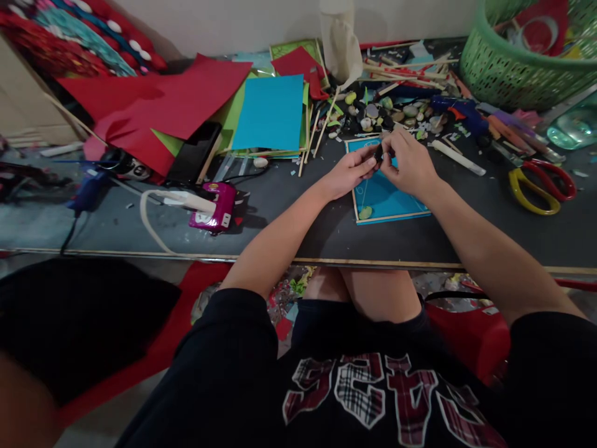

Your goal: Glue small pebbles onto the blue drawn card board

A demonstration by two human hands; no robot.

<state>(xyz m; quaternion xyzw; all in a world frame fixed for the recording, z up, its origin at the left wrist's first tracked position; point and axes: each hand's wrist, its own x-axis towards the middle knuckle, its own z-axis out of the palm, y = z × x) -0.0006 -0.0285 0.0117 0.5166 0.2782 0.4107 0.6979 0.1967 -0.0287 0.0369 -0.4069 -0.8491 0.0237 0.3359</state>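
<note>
My left hand (pixel 351 172) and my right hand (pixel 408 160) meet over a blue card (pixel 401 206) edged with thin wooden sticks. Pinched between the fingertips of both hands is a small black piece (pixel 379 153); its exact kind cannot be made out. A pale green pebble (pixel 365 213) lies in the card's near left corner, and faint drawn lines show on the blue. My hands cover much of the card's middle and far right part.
Behind the card lie loose pebbles (pixel 372 111) and wooden sticks. Scissors (pixel 536 186), a glue stick (pixel 459 157) and a green basket (pixel 517 68) are on the right. Leftward are a magenta power socket (pixel 213 208), blue paper (pixel 270 112), red sheets (pixel 186 99) and a glue gun (pixel 88 186).
</note>
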